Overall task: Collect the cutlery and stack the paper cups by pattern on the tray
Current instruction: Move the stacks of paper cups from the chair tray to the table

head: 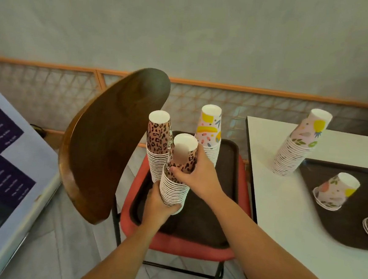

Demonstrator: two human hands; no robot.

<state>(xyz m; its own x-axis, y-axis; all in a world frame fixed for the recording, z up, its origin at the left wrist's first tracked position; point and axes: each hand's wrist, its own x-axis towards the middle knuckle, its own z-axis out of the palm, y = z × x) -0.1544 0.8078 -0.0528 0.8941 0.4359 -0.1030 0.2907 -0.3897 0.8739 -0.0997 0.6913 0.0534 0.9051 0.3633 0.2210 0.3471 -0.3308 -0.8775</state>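
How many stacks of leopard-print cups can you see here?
2. One leopard stack stands on the tray on the chair; the other stack is held in both hands, left hand below, right hand on top. Partly visible cups at the right edge are unclear.

The leopard-print cups and the fruit-print cups are paper, matt, with plain white bases. The chair backrest is dark wood, polished smooth with a soft sheen. Its seat looks like red vinyl padding, slightly glossy, on a thin black metal frame. The brown tray on the seat looks like plastic with a fine grainy, matt surface. The white tabletop is smooth and matt with a dark edge.
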